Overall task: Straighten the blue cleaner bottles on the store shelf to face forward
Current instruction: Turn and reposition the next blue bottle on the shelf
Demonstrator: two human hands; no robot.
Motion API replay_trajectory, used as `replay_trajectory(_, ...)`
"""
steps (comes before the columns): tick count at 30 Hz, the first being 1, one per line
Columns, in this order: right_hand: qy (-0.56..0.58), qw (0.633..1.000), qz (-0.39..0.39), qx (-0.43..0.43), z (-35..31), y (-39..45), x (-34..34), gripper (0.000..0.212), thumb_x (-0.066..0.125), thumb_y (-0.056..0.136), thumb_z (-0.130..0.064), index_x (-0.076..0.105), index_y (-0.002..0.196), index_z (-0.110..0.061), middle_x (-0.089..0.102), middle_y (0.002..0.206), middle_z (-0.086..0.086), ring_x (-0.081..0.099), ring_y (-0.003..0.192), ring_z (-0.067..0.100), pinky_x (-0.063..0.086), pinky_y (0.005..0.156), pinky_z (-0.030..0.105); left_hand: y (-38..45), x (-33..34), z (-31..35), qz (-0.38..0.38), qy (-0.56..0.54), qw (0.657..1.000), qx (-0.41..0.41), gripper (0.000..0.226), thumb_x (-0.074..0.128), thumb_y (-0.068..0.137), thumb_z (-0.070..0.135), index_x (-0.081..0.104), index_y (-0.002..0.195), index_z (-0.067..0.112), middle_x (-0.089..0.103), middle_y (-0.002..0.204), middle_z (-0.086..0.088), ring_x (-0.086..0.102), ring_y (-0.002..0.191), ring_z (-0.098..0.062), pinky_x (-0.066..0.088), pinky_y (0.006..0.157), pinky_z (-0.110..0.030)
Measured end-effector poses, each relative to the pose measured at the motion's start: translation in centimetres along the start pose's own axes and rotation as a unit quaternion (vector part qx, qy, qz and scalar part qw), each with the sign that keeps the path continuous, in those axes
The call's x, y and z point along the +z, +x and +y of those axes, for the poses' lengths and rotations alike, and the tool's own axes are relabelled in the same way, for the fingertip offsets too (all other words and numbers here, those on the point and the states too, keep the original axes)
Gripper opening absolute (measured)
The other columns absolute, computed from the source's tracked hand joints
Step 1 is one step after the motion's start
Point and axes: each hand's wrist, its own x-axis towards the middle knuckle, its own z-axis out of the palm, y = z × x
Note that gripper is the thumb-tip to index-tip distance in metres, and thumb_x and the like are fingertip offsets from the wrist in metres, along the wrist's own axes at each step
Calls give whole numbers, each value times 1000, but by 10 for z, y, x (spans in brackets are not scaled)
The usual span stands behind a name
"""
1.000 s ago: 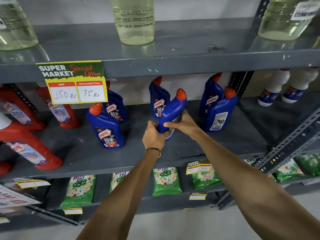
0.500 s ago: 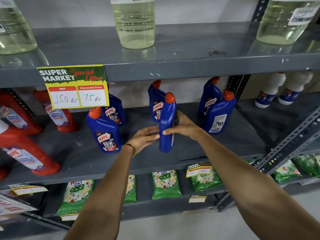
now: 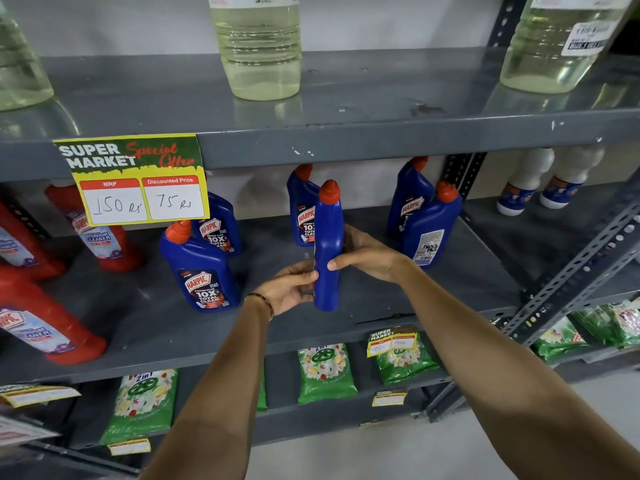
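We see both arms reaching in. The right hand (image 3: pixel 367 258) grips the blue bottle (image 3: pixel 327 244) and the left hand (image 3: pixel 291 287) pinches its lower side. The bottle stands upright on the shelf (image 3: pixel 381 303), right of the price tag (image 3: pixel 138 181). It is edge-on, so the label is hidden, and the right fingers are behind it.

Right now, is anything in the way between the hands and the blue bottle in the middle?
No, nothing visible. The left hand and the right hand both grip the blue bottle, which stands edge-on on the shelf. Another Harpic bottle stands just behind it, but nothing sits beside it to block the turn.
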Motion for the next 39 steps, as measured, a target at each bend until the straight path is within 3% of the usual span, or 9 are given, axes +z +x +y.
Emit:
replay_trajectory(2,20,1000,-2,-8,-1,-1,-2,69,73,71,-8,46,131,-27,58,128,2,55,121,20,46,102,38,3,2,1,31,19,999,12,31,63,79,10,60,109,17,76,94,5,70,88,-15,60,74,-31)
replay_trajectory(5,47,998,23,-25,-3,-2,-4,66,70,78,-8,44,136,-25,56,135,5,54,124,21,47,101,38,8,6,3,82,46,995,17,24,60,84,5,62,104,19,76,90,8,72,81,-9,59,66,-26)
replay_trajectory(9,42,997,58,-42,-4,-5,-4,62,67,80,-6,45,137,-21,58,133,6,57,121,18,51,98,35,12,12,0,192,66,978,46,50,76,70,10,53,114,14,67,101,1,69,83,-12,58,61,-24)
replay_trajectory(12,31,993,99,-50,-3,-7,-8,61,68,79,-3,47,135,-16,60,130,9,59,117,18,53,94,31,17,16,-4,299,141,941,64,62,87,57,17,48,106,14,64,104,-5,65,87,-20,57,71,-34)
replay_trajectory(15,28,989,137,-52,1,-7,-10,62,65,79,5,45,136,-7,57,132,17,56,120,25,50,98,37,20,19,-8,357,188,911,90,62,89,52,19,48,98,13,63,101,-7,63,88,-23,56,80,-39)
replay_trajectory(20,44,987,141,-63,4,-5,-7,61,57,80,15,40,137,0,51,136,21,53,119,25,55,87,23,25,27,-15,400,267,872,93,59,85,59,17,51,104,2,58,96,-4,54,84,-19,46,74,-29)
replay_trajectory(28,13,989,146,-20,17,-4,-7,58,51,84,16,39,138,-1,48,141,19,46,130,30,44,102,41,26,29,-27,417,303,854,70,50,81,65,10,52,104,-4,64,108,-20,60,98,-33,48,78,-37)
replay_trajectory(34,3,986,166,-1,17,0,-7,59,52,84,13,38,139,-3,48,141,17,47,129,27,45,99,34,24,27,-30,411,302,859,52,48,79,68,11,52,106,-3,65,108,-21,61,99,-33,49,83,-37)
replay_trajectory(39,-1,976,216,41,27,-3,-11,71,65,78,9,36,141,-7,43,145,16,43,133,30,41,103,37,18,27,-32,422,287,860,5,60,78,71,27,52,118,-2,65,115,-18,59,109,-32,46,93,-38)
